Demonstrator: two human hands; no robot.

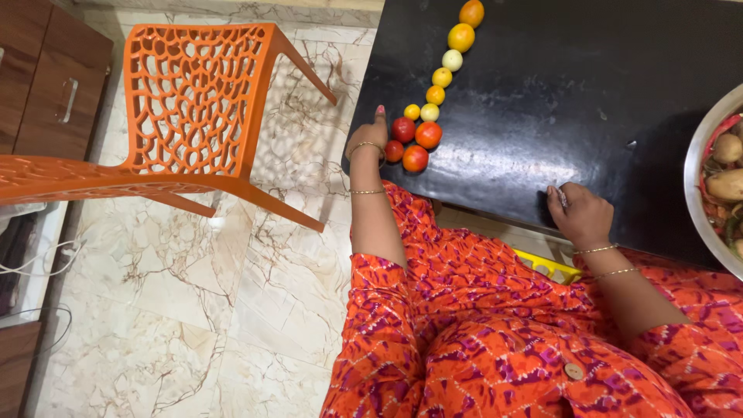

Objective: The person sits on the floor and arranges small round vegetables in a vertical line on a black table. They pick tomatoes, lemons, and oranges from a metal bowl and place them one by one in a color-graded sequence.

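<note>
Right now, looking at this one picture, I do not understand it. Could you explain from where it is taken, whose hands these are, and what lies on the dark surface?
The picture comes from a camera worn on a person's head, looking down. So you see that person's own body in orange patterned clothing and both bare hands; there is no machine.

The left hand rests at the edge of the black table, next to a cluster of red tomatoes. From there a curved row of yellow and orange tomatoes runs away across the table.

The right hand rests on the near edge, curled; whether it holds anything is unclear.

At the right edge stands a metal bowl with potatoes. An orange plastic chair stands on the marble floor.
</note>
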